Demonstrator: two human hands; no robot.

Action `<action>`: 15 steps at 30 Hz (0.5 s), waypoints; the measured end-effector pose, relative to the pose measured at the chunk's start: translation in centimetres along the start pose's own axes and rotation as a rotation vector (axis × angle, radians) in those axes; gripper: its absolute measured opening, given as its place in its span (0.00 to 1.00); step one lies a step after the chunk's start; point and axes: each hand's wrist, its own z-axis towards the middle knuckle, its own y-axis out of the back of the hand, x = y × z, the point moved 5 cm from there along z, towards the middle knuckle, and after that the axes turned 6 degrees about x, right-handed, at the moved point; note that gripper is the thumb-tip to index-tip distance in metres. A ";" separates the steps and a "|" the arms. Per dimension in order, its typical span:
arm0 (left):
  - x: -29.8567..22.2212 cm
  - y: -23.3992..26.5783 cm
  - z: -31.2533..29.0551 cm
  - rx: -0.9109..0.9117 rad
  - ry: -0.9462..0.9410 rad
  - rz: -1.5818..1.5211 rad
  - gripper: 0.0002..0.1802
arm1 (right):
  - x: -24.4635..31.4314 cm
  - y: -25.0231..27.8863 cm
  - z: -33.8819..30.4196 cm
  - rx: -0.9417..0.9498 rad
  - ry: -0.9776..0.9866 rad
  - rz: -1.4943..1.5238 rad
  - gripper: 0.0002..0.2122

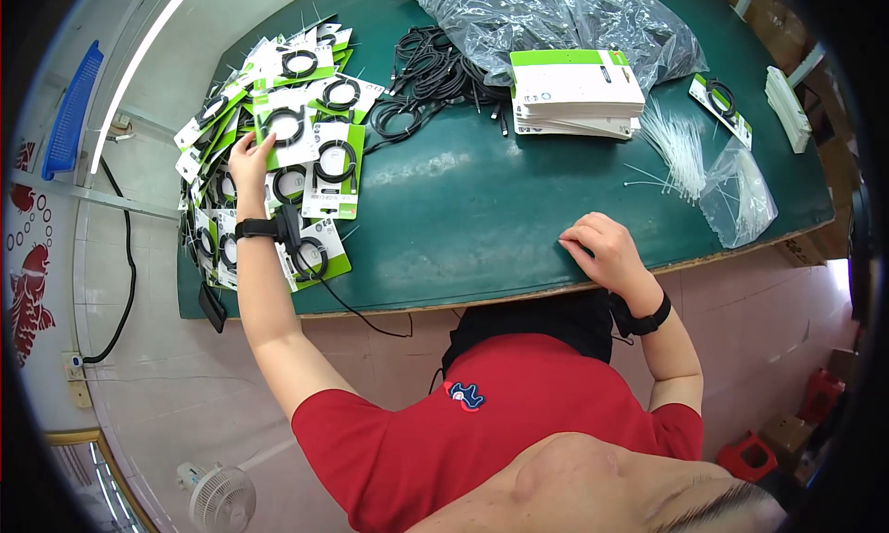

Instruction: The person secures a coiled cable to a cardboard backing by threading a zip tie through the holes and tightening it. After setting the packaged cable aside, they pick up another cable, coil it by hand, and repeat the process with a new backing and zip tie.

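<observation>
At the far left my left hand (250, 167) pinches the edge of a carded cable (294, 151), a coiled black cable on a white and green card. It lies over a heaped pile of similar carded cables (335, 176); the fingertips are partly hidden by the card. My right hand (604, 248) rests above the table near its front edge, fingers curled together, with nothing visible in it. Farther back stands a stack of blank white and green cards (579, 84). Beside that stack, to the left, loose black cables (428, 70) lie tangled.
On the green table (444, 227), white zip ties (674, 149) spread at the right, beside a clear plastic bag (739, 198). One carded cable (720, 107) and a narrow stack of cards (787, 110) lie beyond. Large grey plastic bags (546, 19) cover the back. A dark flat object (212, 308) sits at the left corner.
</observation>
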 end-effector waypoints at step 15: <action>-9.3 -23.6 -10.8 0.357 -0.585 0.520 0.16 | -1.1 -0.5 1.4 0.032 0.004 0.013 0.04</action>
